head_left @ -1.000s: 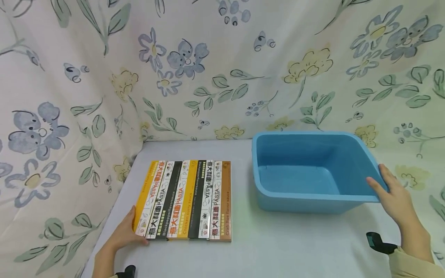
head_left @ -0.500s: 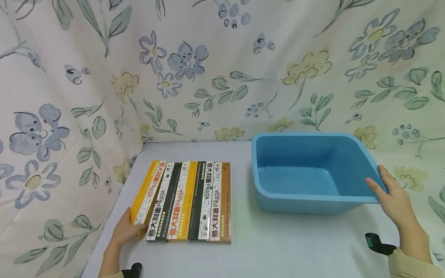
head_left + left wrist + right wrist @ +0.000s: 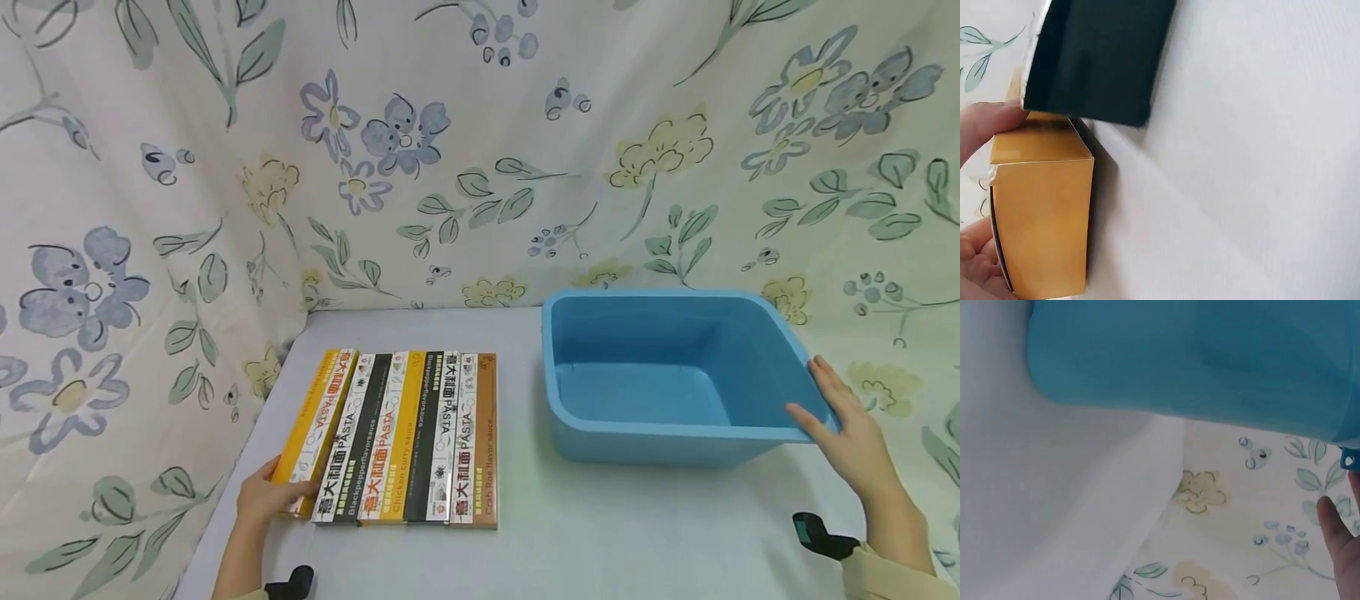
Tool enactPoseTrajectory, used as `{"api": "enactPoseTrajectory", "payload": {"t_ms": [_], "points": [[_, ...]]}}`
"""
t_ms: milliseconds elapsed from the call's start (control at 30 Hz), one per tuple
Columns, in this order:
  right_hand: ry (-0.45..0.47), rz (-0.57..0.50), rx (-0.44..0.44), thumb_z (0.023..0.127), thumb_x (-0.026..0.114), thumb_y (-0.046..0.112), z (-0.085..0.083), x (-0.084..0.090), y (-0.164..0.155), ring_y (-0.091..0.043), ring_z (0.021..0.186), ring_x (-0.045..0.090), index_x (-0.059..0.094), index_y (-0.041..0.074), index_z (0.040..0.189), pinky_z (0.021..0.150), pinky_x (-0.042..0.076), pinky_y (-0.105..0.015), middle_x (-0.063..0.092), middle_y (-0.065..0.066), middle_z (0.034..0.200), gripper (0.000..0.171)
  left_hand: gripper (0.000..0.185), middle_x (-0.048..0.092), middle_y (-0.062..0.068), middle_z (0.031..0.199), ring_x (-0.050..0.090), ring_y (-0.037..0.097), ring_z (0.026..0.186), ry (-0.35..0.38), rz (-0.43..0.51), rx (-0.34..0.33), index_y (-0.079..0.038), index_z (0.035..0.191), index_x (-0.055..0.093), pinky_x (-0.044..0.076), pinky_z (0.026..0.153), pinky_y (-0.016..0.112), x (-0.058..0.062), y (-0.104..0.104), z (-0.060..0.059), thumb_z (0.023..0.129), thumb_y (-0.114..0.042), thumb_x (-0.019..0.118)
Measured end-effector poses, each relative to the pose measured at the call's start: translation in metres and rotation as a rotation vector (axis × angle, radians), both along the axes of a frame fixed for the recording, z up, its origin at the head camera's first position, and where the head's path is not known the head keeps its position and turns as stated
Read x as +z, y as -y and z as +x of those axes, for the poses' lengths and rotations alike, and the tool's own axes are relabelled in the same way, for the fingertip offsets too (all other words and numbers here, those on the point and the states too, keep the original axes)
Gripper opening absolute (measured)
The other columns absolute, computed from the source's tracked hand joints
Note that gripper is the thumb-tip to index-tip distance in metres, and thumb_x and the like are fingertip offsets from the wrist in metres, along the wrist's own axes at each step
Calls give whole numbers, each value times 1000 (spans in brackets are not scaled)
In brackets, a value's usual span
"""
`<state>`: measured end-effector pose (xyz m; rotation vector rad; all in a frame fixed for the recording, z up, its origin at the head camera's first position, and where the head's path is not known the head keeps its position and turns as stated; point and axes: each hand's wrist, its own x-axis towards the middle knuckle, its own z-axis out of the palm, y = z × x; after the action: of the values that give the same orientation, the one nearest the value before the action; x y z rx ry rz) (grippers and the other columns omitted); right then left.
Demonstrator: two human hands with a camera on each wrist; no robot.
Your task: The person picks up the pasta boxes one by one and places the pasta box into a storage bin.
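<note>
In the head view my left hand point(image 3: 262, 497) grips the near end of a yellow pasta box point(image 3: 309, 433), the leftmost in a row. The left wrist view shows the box's yellow end point(image 3: 1041, 225) between thumb and fingers. A black pasta box point(image 3: 356, 442) lies just right of it, with a narrow wedge of a gap at the near end. Farther right, my right hand point(image 3: 855, 442) holds the right rim of a blue plastic tub point(image 3: 675, 431), thumb over the rim and fingers along the outside. The tub's inside shows no contents.
Beside the black box lie another yellow pasta box point(image 3: 401, 442), a second black one point(image 3: 425, 442) and a brown one point(image 3: 486, 442), side by side. White table surface point(image 3: 600, 533) spans the front. A floral curtain point(image 3: 480, 167) hangs behind and on the left.
My left hand has shifted the yellow pasta box's near end to the left, away from the black box, and its thumb now lies in the gap. The right hand and tub stay nearly still.
</note>
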<state>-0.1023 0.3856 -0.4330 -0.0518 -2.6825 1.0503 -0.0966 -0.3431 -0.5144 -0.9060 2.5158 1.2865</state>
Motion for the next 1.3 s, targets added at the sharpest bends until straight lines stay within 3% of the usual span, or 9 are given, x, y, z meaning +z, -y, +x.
{"api": "enactPoseTrajectory", "payload": {"t_ms": [133,300,533,900,1133,1300], "points": [[-12,26,3,98,53,24,1,-1,0,-48,143,2,13,11,156,99,4,-77,4,-9,162,72,108,26,36,146,28,48,127,-26,101,84,4,151,21,29,105,58,3,-3,1,66,-16,85],[-7,37,-1,98,52,25,1,0,0,-48,143,2,15,9,156,98,4,-78,6,-13,161,71,108,29,34,146,32,45,124,-66,156,114,3,152,22,40,91,45,9,-7,2,64,-9,86],[-20,34,5,98,52,24,2,1,-1,-48,143,2,16,8,155,99,3,-77,6,-11,162,69,106,32,30,148,35,42,126,-136,174,112,1,153,22,34,103,51,21,-15,-2,66,-4,83],[-29,26,8,99,50,24,2,0,-2,-47,144,3,17,9,155,101,2,-76,6,-8,162,67,103,35,27,148,38,38,123,-169,213,-4,-4,154,23,38,99,49,53,-45,-7,69,-3,82],[-30,19,-17,99,49,24,0,-1,1,-48,143,3,17,9,155,99,3,-78,8,-12,162,67,101,40,26,145,42,38,120,-202,212,-90,-5,154,26,37,104,52,76,-68,-11,70,-3,81],[-28,11,-21,99,49,25,-1,-2,1,-49,143,3,17,9,155,98,3,-78,8,-12,162,67,98,43,24,142,46,35,115,-249,230,-163,-4,152,29,48,91,33,92,-84,-11,70,0,81]]}}
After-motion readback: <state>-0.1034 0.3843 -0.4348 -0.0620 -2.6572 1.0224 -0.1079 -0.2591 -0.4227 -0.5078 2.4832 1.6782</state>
